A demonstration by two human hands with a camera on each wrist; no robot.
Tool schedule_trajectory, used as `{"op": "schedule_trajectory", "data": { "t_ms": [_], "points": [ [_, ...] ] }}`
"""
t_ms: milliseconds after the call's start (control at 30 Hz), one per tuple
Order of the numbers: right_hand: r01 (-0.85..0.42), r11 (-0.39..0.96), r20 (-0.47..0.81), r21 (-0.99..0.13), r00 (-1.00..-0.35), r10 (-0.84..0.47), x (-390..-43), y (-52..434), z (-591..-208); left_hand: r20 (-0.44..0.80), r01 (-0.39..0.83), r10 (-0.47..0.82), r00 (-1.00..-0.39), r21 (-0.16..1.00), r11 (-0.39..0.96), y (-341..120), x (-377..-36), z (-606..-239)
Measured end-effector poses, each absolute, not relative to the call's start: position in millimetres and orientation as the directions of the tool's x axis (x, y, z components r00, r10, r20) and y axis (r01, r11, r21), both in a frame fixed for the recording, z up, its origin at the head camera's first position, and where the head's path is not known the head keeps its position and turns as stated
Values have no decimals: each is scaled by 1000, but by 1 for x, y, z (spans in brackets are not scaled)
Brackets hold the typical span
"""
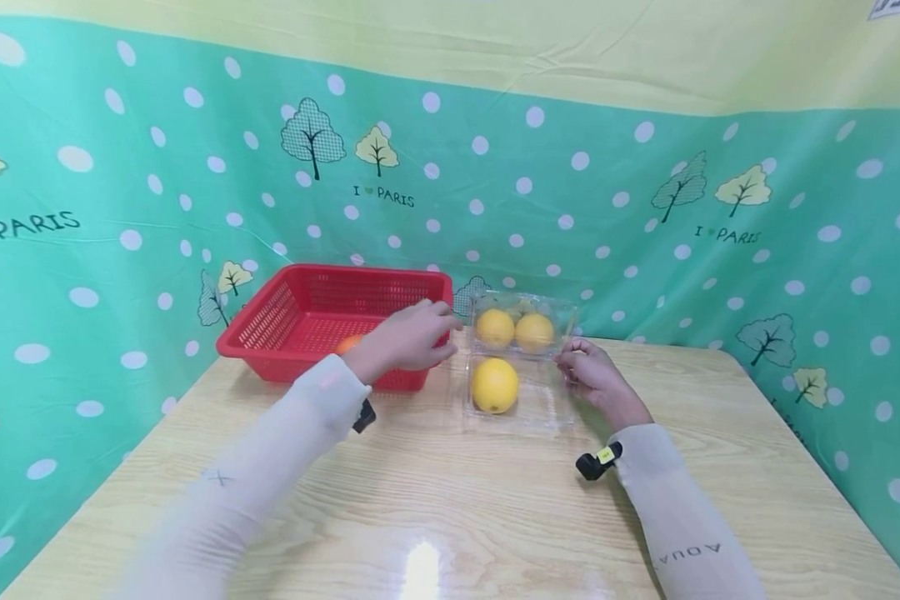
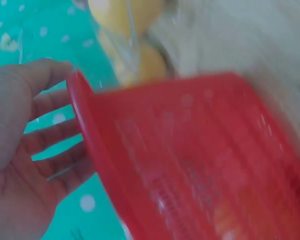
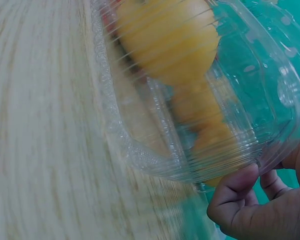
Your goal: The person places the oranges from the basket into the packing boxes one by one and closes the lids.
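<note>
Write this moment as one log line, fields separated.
left hand: open over red basket | right hand: pinches clear tray | lemons: three in tray

Long, pale off-white fabric sleeves [image 1: 270,467] down to both wrists; grey "AQUA" lettering on the right forearm, a faint cross mark on the left. Small black wrist-mounted device [image 1: 598,462] with yellow tag just behind the bare right hand [image 1: 596,379]; another behind the bare left hand [image 1: 408,337].
</note>
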State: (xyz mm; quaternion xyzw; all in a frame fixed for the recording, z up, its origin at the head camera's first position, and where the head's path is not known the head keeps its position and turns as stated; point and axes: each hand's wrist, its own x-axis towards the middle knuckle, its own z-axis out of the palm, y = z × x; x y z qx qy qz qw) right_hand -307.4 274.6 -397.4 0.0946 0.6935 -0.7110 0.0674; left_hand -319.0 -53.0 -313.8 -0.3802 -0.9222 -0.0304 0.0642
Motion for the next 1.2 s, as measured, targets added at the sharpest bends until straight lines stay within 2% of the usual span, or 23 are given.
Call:
{"op": "schedule_trajectory", "data": {
  "t_ms": [267,600,833,1200],
  "points": [
    [238,-22,-238,-971,-970,42,-308,275,-396,118,551,544,-831,38,833,-98,-333,-312],
    [238,-11,-238,-971,-971,31,-307,275,-397,1,398,402,-916,138,907,-141,-342,-315],
    [238,-9,-238,-971,-970,40,-308,276,-396,-115,337,366,-924,212,917,-148,-352,-315],
    [234,-26,-235,-972,-972,27,-309,276,-398,-276,272,349,-896,280,921,-158,-363,-323]
  ]
}}
